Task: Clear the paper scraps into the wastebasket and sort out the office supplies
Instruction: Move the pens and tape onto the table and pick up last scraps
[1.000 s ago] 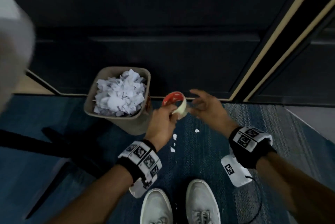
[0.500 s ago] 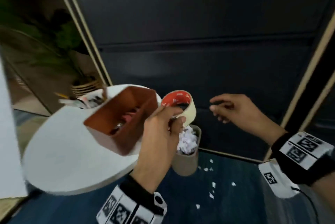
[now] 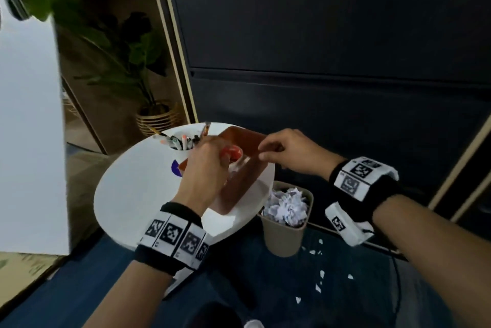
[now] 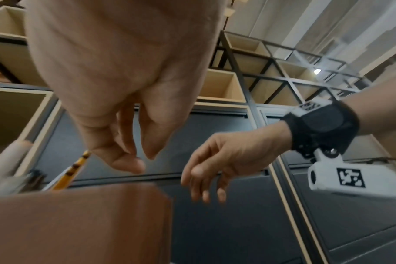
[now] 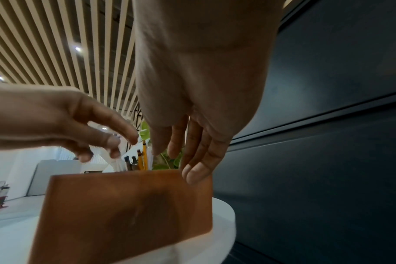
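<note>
The left hand [image 3: 206, 168] is over the brown box [image 3: 245, 165] on the table [image 3: 138, 189]. The tape roll [image 3: 233, 153] shows just beyond its fingers, inside the box; whether they grip it cannot be told. The right hand [image 3: 289, 153] hovers beside, fingers loosely curled, holding nothing. Judgement: the roll should go flat into the box, with the right hand steadying the rim. Count: one roll, one box, one pen cup [image 3: 183, 145], one wastebasket [image 3: 285, 232]. At least six scraps [image 3: 320, 273] lie on the floor.

Red-cored tape roll [image 3: 235, 153] sitting down inside the brown box [image 3: 245, 168] on the round white table [image 3: 138, 186]. Beige wastebasket [image 3: 284, 234] on the floor beside it, stuffed with crumpled paper scraps [image 3: 288, 205], few more bits [image 3: 320, 273] scattered on the carpet.
</note>
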A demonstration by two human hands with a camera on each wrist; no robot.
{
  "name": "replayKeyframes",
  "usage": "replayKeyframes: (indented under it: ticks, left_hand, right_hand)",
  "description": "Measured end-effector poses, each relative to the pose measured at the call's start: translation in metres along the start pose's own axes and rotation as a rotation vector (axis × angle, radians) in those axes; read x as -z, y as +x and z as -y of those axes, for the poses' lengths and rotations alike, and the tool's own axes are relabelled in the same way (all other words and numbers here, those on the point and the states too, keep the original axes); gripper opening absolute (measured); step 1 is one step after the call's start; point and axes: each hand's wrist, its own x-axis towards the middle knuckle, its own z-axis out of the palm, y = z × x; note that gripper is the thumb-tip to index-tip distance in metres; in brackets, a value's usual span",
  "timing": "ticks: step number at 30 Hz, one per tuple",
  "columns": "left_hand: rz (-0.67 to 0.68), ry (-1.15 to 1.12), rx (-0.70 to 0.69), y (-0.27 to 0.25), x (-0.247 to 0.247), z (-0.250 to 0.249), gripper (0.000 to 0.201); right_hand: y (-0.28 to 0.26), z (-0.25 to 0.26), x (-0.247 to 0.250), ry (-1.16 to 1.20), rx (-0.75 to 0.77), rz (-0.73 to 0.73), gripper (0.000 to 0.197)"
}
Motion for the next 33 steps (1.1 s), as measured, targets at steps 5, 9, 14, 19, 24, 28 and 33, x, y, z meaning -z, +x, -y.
replayKeyframes:
  ticks: [5, 9, 14, 19, 24, 28, 33]
  left_hand:
    - [0.17, -0.038, -0.233, -0.009, -0.022, -0.04, 0.02]
    - [0.57, -0.017, -0.218, -0.015, -0.108, -0.072, 0.016]
    - [0.892, 0.112, -0.103, -0.057, -0.225, -0.07, 0.015]
    - [1.064, 0.064, 0.185, -0.136, -0.325, 0.001, 0.03]
    - [1.165, 0.045, 0.4, -0.23, -0.389, 0.074, 0.022]
    - [1.106, -0.044, 0.568, -0.302, -0.446, 0.121, 0.023]
    - [1.104, -0.225, 0.589, -0.364, -0.485, 0.123, 0.019]
  right_hand:
    - [-0.025, -0.034, 0.007, -0.047, -0.216, 0.178, 0.01]
    - [-0.062, -0.089, -0.006, -0.09, -0.466, 0.373, 0.01]
    - [-0.128, -0.17, -0.067, -0.03, -0.722, 0.486, 0.013]
    - [-0.19, -0.234, -0.169, -0.042, -0.826, 0.714, 0.021]
    - [-0.23, -0.264, -0.283, 0.213, -0.955, 0.632, 0.014]
    - [-0.276, -0.291, -0.357, 0.178, -1.069, 0.534, 0.023]
    - [-0.317, -0.323, -0.41, 0.119, -1.172, 0.203, 0.02]
